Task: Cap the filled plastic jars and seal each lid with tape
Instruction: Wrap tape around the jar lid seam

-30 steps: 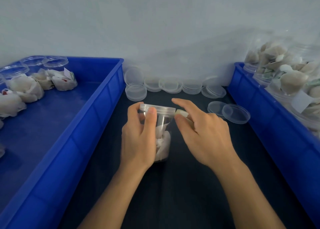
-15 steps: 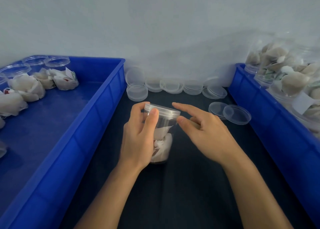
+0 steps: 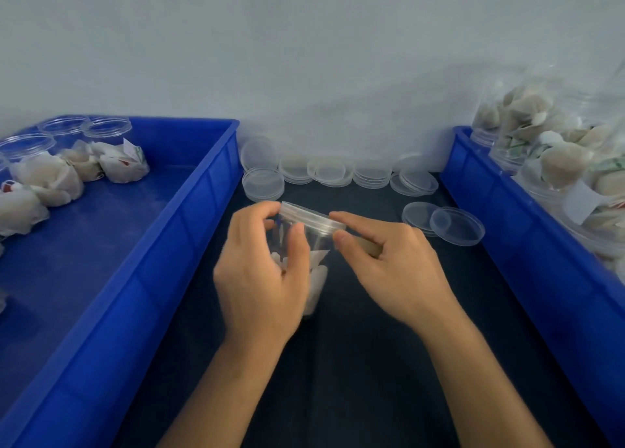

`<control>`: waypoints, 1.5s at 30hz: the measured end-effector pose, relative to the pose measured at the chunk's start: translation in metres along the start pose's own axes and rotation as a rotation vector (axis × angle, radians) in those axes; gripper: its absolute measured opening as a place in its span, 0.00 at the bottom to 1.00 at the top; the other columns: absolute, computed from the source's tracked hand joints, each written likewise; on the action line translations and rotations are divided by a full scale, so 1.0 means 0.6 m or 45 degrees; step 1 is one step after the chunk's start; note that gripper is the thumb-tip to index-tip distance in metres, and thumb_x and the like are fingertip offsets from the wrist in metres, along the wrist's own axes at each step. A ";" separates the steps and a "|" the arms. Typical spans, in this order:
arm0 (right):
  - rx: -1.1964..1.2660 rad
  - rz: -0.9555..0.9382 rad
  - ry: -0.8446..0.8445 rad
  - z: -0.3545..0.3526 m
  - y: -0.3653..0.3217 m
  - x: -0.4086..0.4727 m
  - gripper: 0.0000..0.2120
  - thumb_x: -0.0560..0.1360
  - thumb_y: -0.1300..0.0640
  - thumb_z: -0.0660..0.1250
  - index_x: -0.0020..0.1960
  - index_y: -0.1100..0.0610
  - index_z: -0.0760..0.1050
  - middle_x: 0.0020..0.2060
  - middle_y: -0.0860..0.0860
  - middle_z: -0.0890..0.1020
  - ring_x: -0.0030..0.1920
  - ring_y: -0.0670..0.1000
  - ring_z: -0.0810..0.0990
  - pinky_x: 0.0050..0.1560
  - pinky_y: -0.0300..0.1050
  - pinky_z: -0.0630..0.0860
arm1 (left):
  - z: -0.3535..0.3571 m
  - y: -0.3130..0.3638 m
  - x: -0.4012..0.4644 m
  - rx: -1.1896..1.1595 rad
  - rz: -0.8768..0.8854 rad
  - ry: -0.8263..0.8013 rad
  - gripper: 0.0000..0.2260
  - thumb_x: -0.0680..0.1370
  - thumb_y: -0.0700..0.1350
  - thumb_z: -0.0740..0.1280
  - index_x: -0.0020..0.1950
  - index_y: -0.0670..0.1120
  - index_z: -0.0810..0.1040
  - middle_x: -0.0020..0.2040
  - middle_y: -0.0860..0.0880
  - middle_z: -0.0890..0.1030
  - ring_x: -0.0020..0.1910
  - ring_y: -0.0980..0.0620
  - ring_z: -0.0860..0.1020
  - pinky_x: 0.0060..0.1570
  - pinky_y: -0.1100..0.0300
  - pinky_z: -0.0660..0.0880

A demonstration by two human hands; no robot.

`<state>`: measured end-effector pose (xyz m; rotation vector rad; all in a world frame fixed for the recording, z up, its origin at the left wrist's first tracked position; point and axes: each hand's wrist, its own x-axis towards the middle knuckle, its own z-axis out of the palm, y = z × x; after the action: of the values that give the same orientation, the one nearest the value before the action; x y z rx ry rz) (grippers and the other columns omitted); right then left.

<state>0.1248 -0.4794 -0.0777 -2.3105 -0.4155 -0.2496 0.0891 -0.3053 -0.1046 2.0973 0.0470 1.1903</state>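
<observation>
Wrapping the jar (image 3: 316,280), left hand (image 3: 260,278) hides most of its contents.

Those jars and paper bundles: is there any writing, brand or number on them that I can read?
None can be read.
Paper bundles in the left blue tray: red and green marks, too blurred.
Jars in the right tray: a white tag, which looks blank.
Jar in hand: no label shows.

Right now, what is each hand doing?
Left hand: grips the capped jar.
Right hand: fingertips at the lid rim; grip unclear.
</observation>
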 end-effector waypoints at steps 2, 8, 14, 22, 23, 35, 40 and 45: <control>-0.027 0.023 0.027 0.000 -0.005 -0.001 0.16 0.80 0.37 0.62 0.67 0.30 0.78 0.31 0.32 0.80 0.37 0.42 0.78 0.47 0.48 0.79 | 0.002 0.014 -0.012 0.027 0.059 -0.139 0.21 0.83 0.55 0.67 0.71 0.46 0.73 0.66 0.52 0.77 0.59 0.58 0.78 0.50 0.68 0.76; -0.026 0.050 -0.018 -0.002 -0.007 0.003 0.18 0.84 0.48 0.57 0.69 0.35 0.77 0.38 0.36 0.82 0.45 0.46 0.80 0.51 0.51 0.77 | 0.014 0.018 -0.021 0.294 -0.061 -0.411 0.39 0.76 0.60 0.75 0.81 0.52 0.61 0.77 0.52 0.71 0.69 0.48 0.76 0.54 0.47 0.77; 0.018 0.055 -0.079 0.002 -0.001 0.000 0.18 0.85 0.46 0.56 0.73 0.32 0.69 0.33 0.35 0.79 0.40 0.48 0.79 0.52 0.56 0.77 | 0.014 0.001 -0.014 0.233 -0.142 -0.408 0.38 0.78 0.62 0.73 0.82 0.53 0.60 0.78 0.54 0.71 0.69 0.50 0.76 0.55 0.54 0.72; -0.072 0.055 -0.063 0.008 0.008 0.008 0.16 0.85 0.43 0.56 0.72 0.34 0.69 0.27 0.37 0.75 0.40 0.51 0.79 0.54 0.59 0.79 | 0.006 -0.011 -0.017 -0.054 -0.230 -0.404 0.37 0.77 0.60 0.75 0.82 0.60 0.62 0.73 0.64 0.72 0.69 0.67 0.72 0.58 0.69 0.72; -0.073 0.047 -0.055 0.008 0.011 0.009 0.16 0.85 0.43 0.56 0.71 0.34 0.69 0.28 0.36 0.76 0.39 0.49 0.78 0.53 0.58 0.79 | 0.006 -0.012 -0.017 -0.093 -0.242 -0.407 0.37 0.76 0.60 0.75 0.82 0.61 0.62 0.71 0.67 0.72 0.68 0.69 0.72 0.56 0.72 0.71; -0.049 0.004 -0.020 0.006 0.026 0.015 0.14 0.84 0.43 0.60 0.68 0.31 0.72 0.28 0.37 0.77 0.34 0.43 0.76 0.39 0.46 0.70 | 0.006 -0.027 -0.017 -0.294 -0.298 -0.431 0.35 0.73 0.64 0.74 0.79 0.67 0.66 0.69 0.71 0.74 0.66 0.66 0.76 0.56 0.64 0.77; 0.010 -0.022 -0.024 0.004 0.022 0.011 0.15 0.85 0.46 0.62 0.69 0.33 0.75 0.26 0.35 0.76 0.32 0.42 0.75 0.38 0.43 0.68 | 0.003 -0.027 -0.012 -0.369 -0.293 -0.479 0.32 0.74 0.59 0.75 0.77 0.65 0.68 0.68 0.71 0.74 0.66 0.64 0.77 0.59 0.63 0.77; -0.098 -0.055 0.007 0.006 0.002 0.000 0.16 0.85 0.44 0.61 0.70 0.35 0.76 0.29 0.31 0.77 0.40 0.45 0.80 0.48 0.49 0.79 | -0.003 -0.012 -0.004 -0.219 -0.259 -0.455 0.25 0.76 0.68 0.66 0.72 0.66 0.67 0.63 0.72 0.76 0.65 0.70 0.74 0.57 0.72 0.72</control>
<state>0.1256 -0.4778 -0.0810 -2.3775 -0.4606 -0.2981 0.0884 -0.3000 -0.1100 2.0653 -0.0072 0.6660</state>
